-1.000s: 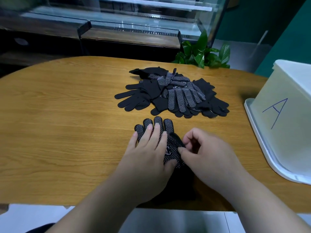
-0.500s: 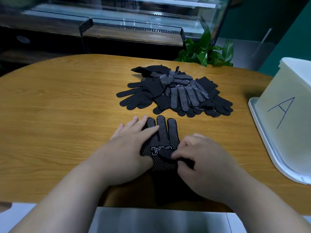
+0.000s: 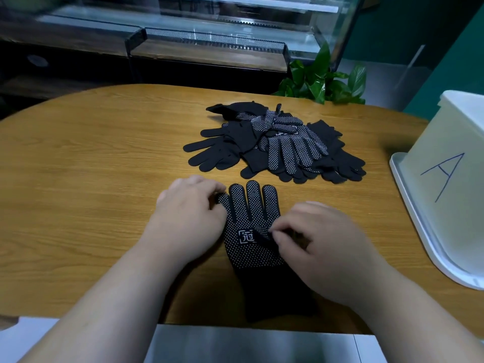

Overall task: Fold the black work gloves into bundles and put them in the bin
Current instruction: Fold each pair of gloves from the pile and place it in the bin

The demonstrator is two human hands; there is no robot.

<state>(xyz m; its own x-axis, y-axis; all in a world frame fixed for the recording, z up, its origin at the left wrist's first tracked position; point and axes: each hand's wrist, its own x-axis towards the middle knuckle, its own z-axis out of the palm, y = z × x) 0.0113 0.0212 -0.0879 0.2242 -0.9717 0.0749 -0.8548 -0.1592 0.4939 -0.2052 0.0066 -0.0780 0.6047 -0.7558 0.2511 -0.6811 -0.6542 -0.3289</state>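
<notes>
Thumb and forefinger of the right hand (image 3: 322,247) pinch the right side of a dotted black glove (image 3: 248,213) lying flat on the table (image 3: 91,179) at lower centre. Curled fingers of the left hand (image 3: 188,218) grip its little-finger edge. More gloves (image 3: 275,145) lie piled above, with the bin (image 3: 445,205) at right.

The person's bare left hand (image 3: 188,221) shows at lower centre of the frame and the bare right hand (image 3: 324,247) just to its right. The uncovered left forearm (image 3: 104,297) runs to the lower left corner, and the uncovered right forearm (image 3: 419,310) runs to the lower right.
</notes>
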